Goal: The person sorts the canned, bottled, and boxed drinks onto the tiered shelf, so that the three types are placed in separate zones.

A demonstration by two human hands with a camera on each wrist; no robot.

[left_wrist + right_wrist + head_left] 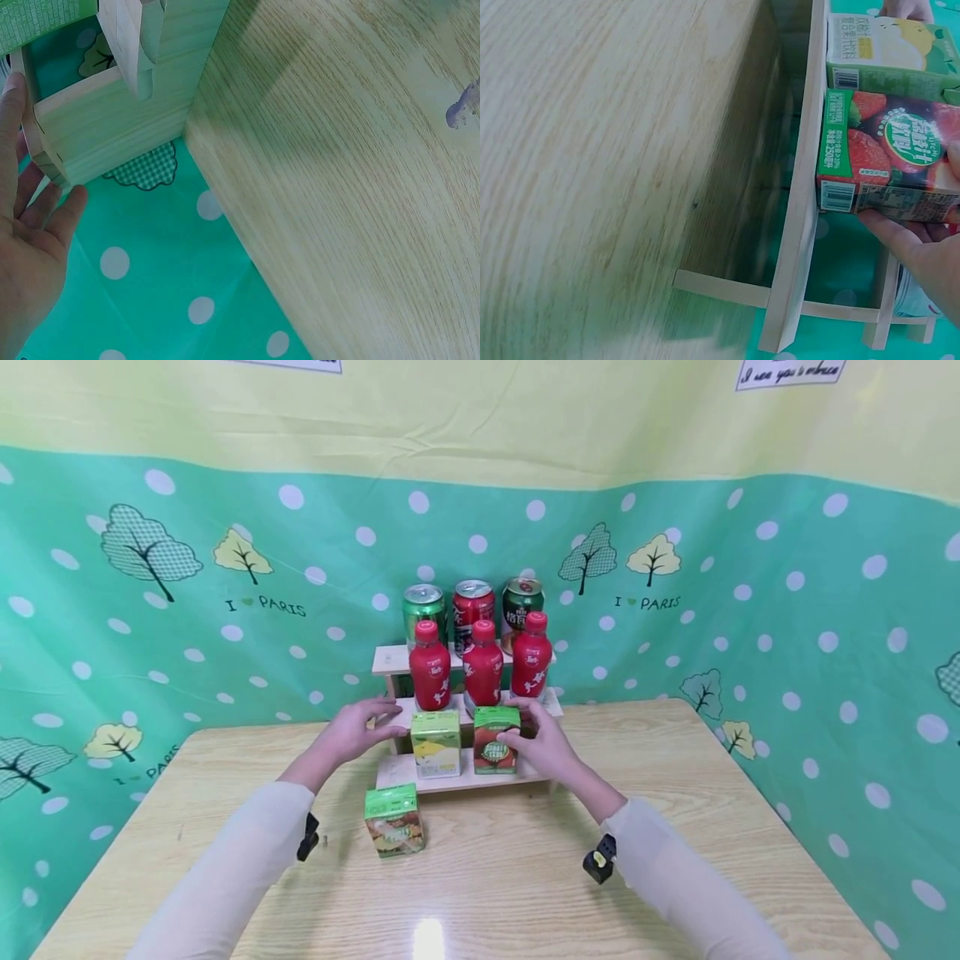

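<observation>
My right hand point(546, 745) holds a juice box with strawberries on it point(866, 142), its thumb on the front and a finger along the side. This box stands upright on the lowest tier of a wooden stepped shelf point(450, 783). Beside it on that tier is a yellow-and-green juice box point(437, 747). My left hand point(356, 729) grips the left end of the shelf's middle tier, thumb and fingers on either side of the wood point(46, 154). A third juice box point(396, 827), green-topped, sits on the table in front of the shelf.
Three red bottles point(483, 672) line the middle tier. Behind them, three cans point(473, 610) occupy the top tier. The shelf stands on a wood-grain table point(637, 860), near its back edge, before a green dotted cloth point(315, 643).
</observation>
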